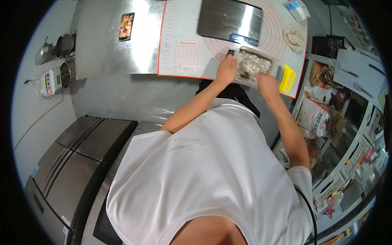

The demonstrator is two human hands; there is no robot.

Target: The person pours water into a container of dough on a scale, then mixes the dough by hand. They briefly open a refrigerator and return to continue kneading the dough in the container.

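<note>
A clear plastic container (277, 62) stands at the near edge of the table, and crumpled see-through film (252, 61) covers what is inside; the contents beneath are hard to make out. My left hand (227, 69) grips the container's left side, close to a small black item (230, 52). At the near right part of the container, my right hand (267, 84) pinches the film with its fingertips. Just right of that hand lies a yellow slotted scraper (288, 78).
A red-edged baking mat (186, 30) holds a dark shiny flat-topped device (229, 20), a crumpled cloth (294, 37) and a plastic packet (296, 9). A phone (126, 26) lies on the steel tabletop (98, 39). Shelves with bags (315, 116) stand at right, a steel refrigerator (88, 144) behind left.
</note>
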